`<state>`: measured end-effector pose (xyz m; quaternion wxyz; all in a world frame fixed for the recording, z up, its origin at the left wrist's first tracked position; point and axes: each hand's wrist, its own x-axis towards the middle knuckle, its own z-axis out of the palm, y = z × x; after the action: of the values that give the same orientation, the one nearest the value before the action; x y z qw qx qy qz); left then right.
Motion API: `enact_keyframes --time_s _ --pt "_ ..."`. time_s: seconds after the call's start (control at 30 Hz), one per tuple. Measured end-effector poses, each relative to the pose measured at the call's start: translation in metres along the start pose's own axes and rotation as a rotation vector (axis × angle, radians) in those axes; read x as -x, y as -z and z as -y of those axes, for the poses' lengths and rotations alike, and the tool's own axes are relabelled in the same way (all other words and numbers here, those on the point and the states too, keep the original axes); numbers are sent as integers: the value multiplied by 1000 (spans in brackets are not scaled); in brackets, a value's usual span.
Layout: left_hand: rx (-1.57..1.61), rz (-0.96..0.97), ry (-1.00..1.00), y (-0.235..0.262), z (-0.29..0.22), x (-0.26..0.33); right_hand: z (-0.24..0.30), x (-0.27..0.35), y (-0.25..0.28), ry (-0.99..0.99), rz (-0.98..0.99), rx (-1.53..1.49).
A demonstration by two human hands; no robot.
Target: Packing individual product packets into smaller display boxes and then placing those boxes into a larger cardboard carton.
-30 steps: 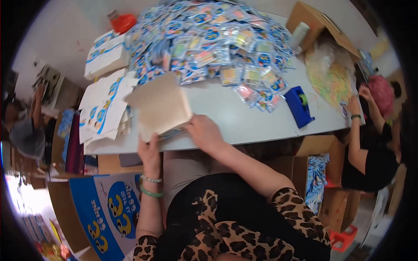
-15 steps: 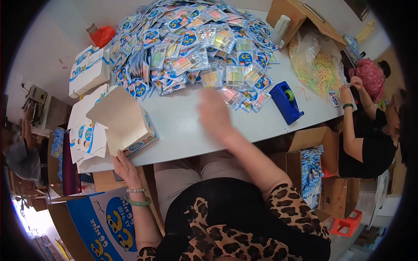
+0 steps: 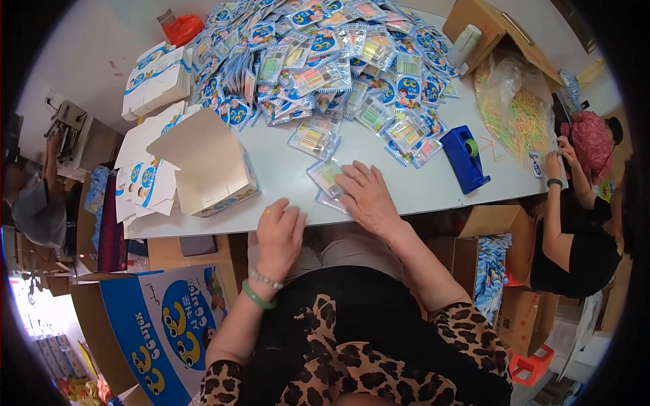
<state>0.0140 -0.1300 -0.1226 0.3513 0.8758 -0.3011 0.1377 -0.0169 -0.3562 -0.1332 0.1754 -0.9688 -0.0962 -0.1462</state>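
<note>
Right hand flat on clear packets — grip wide, left hand open, empty

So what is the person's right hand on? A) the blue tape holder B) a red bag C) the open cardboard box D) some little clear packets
D: the right hand lies flat on little clear packets near the table's front edge, apart from the blue tape holder.

Clear flat packets, coloured sticks inside, seemingly stacked, near table edge
</note>
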Motion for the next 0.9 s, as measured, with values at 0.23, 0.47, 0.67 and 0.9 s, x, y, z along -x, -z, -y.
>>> enact_keyframes --time_s 0.23,0.47,0.67,0.9 --pt "-159 238 -382 -28 -16 -61 10 2 35 -326 129 40" --pt "-245 718 -23 -17 -20 -81 -8 5 33 -408 265 -129" --pt "-131 338 -227 -9 -8 -60 -17 10 43 -552 267 -365" --pt "-201 484 -20 -23 -6 -61 -21 18 38 -738 45 -1182"
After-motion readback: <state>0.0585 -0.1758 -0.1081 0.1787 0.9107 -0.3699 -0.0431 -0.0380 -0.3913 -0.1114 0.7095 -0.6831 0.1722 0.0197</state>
